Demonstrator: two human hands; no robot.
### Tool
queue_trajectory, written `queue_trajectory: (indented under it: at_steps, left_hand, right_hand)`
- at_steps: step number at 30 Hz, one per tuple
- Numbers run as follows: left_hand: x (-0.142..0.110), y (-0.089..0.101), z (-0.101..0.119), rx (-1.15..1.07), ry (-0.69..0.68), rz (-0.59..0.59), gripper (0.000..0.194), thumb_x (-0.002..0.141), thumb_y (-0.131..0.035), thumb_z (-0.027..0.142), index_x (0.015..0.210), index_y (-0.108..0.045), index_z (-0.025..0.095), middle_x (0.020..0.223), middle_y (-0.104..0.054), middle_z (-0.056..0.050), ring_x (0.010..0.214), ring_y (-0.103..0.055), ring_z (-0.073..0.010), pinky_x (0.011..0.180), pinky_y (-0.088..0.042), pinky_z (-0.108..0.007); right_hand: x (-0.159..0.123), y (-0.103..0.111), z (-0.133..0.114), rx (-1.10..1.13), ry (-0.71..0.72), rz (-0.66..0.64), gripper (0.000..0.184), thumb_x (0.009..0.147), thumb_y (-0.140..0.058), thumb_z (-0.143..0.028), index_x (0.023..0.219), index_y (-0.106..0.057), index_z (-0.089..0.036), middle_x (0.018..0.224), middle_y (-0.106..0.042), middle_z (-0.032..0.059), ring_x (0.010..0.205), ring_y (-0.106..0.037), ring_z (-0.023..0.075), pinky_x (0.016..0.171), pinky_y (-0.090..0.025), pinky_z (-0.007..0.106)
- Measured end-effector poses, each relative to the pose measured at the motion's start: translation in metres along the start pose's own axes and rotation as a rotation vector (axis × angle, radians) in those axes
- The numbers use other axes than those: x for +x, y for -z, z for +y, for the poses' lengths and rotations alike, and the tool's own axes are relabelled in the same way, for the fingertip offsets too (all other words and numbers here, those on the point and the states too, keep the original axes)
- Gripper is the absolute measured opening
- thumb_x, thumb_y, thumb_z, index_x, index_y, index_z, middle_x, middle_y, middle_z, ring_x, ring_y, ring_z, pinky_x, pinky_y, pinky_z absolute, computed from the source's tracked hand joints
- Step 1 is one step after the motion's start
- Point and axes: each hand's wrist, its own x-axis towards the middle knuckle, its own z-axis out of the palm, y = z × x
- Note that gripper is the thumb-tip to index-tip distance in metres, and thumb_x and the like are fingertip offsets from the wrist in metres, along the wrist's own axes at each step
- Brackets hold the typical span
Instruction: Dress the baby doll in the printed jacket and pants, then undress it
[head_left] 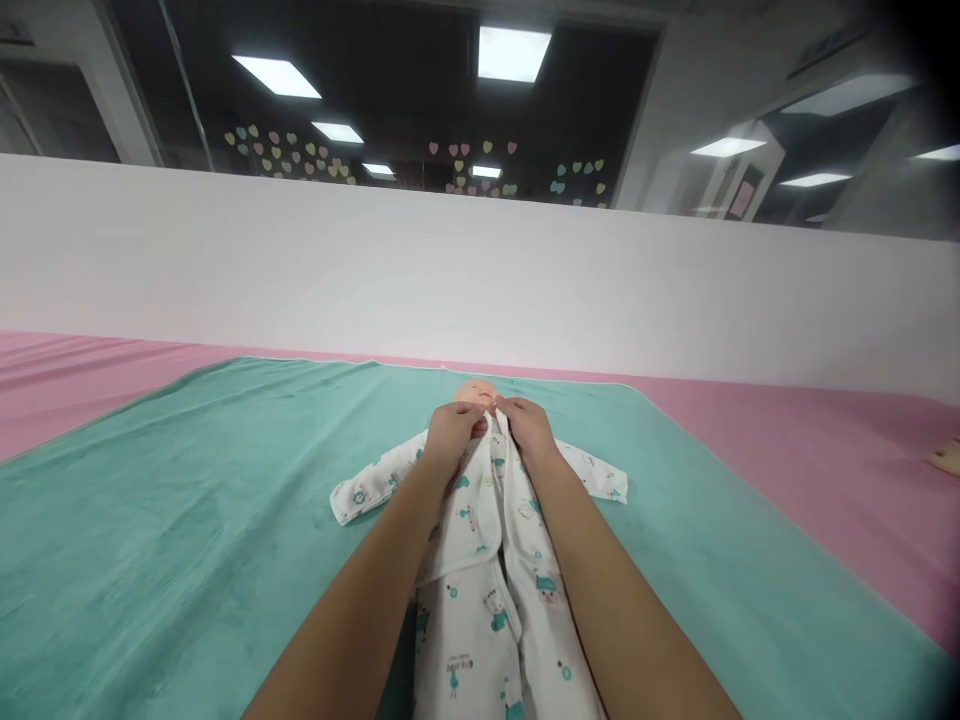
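Observation:
A baby doll (475, 391) lies on its back with its head toward the wall. It is dressed in white baby clothes (466, 515) with small teal and red prints, and both sleeves spread out to the sides. At the neck, my left hand (453, 432) pinches one front edge of the top. My right hand (528, 424) pinches the opposite edge, close beside it. Between the two edges the front hangs partly open, with another printed layer showing. My hands cover the doll's chin and neck. Printed trousers or a lower part (480, 640) stretch toward me between my forearms.
Beneath the doll is a teal blanket (225, 520) spread over a pink sheet (810, 470). A white low wall (450, 280) runs along the back, with dark windows and heart stickers above. A small tan object (946, 457) is cut off at the right edge.

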Motion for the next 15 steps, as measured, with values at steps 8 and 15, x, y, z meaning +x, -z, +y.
queue_trajectory:
  at_steps: [8, 15]
  left_hand:
    - [-0.007, -0.002, 0.009, 0.084, -0.001, -0.039, 0.011, 0.068, -0.062, 0.018, 0.059, -0.063, 0.013, 0.051, -0.057, 0.001, 0.050, -0.052, -0.0082, 0.054, -0.044, -0.019]
    - [-0.011, 0.000, 0.015, 0.126, 0.023, -0.107, 0.009, 0.072, -0.058, 0.014, 0.069, -0.065, 0.012, 0.065, -0.064, -0.003, 0.057, -0.056, -0.0091, 0.060, -0.047, -0.020]
  right_hand:
    - [0.000, 0.004, 0.013, 0.409, -0.092, -0.167, 0.036, 0.060, -0.069, -0.052, 0.066, -0.057, -0.018, 0.052, -0.050, -0.0045, 0.046, -0.040, 0.0085, 0.047, -0.031, 0.024]
    - [-0.002, 0.011, 0.015, 0.563, -0.145, -0.248, 0.032, 0.058, -0.075, -0.041, 0.066, -0.057, -0.017, 0.051, -0.047, -0.0062, 0.045, -0.036, 0.0058, 0.046, -0.027, 0.022]
